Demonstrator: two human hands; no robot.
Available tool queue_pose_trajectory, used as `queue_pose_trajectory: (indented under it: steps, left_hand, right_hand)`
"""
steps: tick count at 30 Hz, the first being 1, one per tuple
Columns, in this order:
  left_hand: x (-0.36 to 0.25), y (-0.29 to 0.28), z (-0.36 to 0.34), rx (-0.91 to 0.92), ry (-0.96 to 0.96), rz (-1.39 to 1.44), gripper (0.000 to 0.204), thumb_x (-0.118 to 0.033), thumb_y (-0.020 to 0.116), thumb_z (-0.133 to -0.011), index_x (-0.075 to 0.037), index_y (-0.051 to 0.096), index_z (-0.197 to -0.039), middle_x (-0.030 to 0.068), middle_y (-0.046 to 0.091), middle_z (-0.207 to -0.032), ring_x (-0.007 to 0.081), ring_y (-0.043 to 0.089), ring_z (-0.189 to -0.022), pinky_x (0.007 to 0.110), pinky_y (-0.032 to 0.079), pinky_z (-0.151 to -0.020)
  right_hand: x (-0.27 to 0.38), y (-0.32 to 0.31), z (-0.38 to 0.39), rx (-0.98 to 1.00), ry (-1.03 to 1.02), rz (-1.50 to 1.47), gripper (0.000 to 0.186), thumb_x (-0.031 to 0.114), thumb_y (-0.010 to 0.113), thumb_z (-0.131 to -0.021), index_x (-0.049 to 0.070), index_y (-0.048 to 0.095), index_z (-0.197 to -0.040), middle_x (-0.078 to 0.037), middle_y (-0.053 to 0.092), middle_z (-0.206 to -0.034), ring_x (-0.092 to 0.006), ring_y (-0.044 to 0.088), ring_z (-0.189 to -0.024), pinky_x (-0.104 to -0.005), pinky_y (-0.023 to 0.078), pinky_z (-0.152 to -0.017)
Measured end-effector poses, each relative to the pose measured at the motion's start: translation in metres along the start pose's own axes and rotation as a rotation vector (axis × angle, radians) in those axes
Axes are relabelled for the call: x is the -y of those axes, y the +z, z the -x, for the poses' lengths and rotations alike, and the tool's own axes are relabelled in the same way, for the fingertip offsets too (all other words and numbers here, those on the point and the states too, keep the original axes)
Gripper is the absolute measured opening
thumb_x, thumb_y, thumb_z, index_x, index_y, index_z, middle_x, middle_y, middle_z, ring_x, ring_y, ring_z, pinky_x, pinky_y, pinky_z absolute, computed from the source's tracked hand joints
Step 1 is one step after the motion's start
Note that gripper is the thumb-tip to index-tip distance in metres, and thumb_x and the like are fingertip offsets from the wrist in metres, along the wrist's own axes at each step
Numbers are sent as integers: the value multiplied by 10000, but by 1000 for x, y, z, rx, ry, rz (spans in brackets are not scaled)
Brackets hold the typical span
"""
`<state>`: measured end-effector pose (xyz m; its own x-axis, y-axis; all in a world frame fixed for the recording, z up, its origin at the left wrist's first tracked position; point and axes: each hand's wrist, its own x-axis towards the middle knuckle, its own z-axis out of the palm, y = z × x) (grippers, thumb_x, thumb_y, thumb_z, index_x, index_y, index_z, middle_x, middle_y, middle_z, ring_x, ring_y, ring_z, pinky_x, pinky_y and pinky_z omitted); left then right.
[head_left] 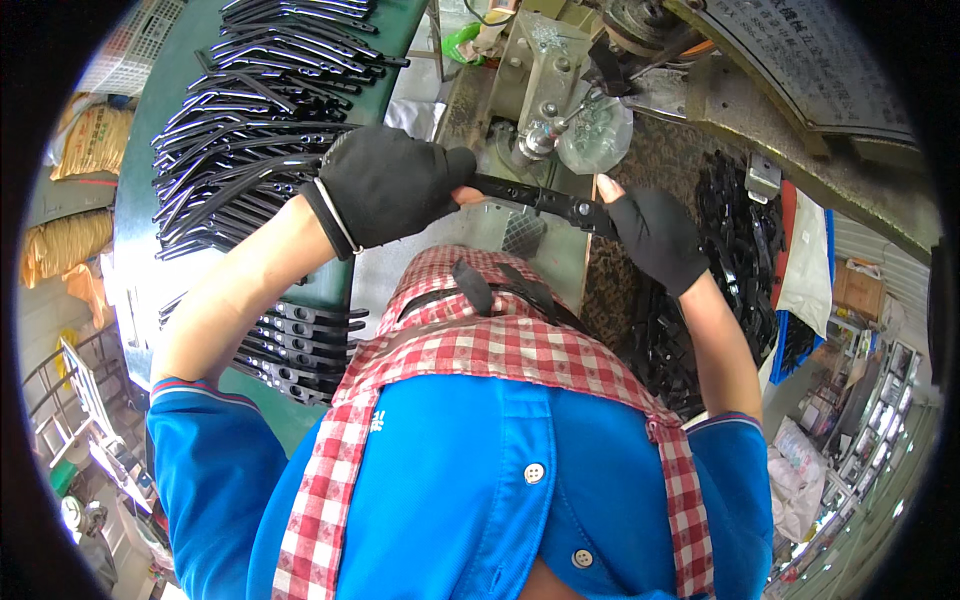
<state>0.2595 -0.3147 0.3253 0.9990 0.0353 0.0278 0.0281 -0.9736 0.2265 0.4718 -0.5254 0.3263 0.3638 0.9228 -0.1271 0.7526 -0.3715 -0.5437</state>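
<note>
Held across in front of my apron is a black metal bar [540,198] with holes and bolt-like joints along it. My left hand [395,187], in a black glove with bare fingertips, is closed round its left end. My right hand [657,240], gloved the same way, grips its right end with the thumb pointing up. A bent black tube [245,180] stretches out left from beside my left hand; I cannot tell whether it joins the held bar or lies on the pile. Just beyond the bar stands a machine's metal tool head [538,140].
Bent black tubes [270,90] are piled on the green table [390,75] at left, with a row of black perforated bars [300,345] nearer me. Black parts [740,235] heap up at right. A clear plastic bowl [597,135] sits beside the machine, whose frame [800,150] overhangs the far right.
</note>
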Motion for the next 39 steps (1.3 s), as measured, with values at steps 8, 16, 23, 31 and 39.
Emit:
queue_pose_trajectory:
  steps: [8, 16, 23, 31, 39]
  left_hand:
    - [-4, 11, -6, 96, -26, 192, 338, -407, 500, -931, -81, 550, -856, 162, 553, -555, 373, 587, -547, 456, 441, -489]
    - [14, 7, -39, -39, -54, 110, 350, -427, 482, -938, -90, 578, -950, 148, 580, -589, 362, 608, -566, 437, 479, -512]
    - [39, -9, -76, -111, 69, 58, 361, -416, 477, -944, -70, 575, -973, 186, 565, -600, 393, 591, -591, 464, 456, -534]
    - [55, 6, -88, -57, 123, -1, 404, -449, 462, -943, -75, 606, -998, 179, 573, -584, 374, 604, -575, 450, 461, -519]
    - [61, 24, -96, 21, 153, -19, 364, -450, 443, -944, -114, 584, -941, 168, 617, -686, 384, 621, -651, 470, 487, -597]
  right_hand:
    - [10, -7, -10, -67, -138, 214, 460, 407, 507, -937, 47, 652, -690, -206, 561, -614, -363, 564, -530, -419, 427, -505]
    - [18, -39, -38, -1, 35, 201, 319, 337, 567, -923, 63, 671, -798, -160, 584, -627, -332, 579, -550, -402, 437, -520]
    - [-46, -38, -54, -490, -594, 885, 364, 340, 556, -923, 59, 585, -1154, -172, 626, -1053, -365, 588, -987, -433, 451, -869]
    - [-78, -20, -60, -248, -742, 1808, 397, 243, 436, -964, 107, 448, -1337, -210, 609, -1068, -308, 591, -1022, -401, 462, -890]
    - [-67, 13, -67, -247, -55, 93, 532, 474, 386, -951, 24, 634, -816, -249, 587, -717, -404, 599, -693, -460, 446, -645]
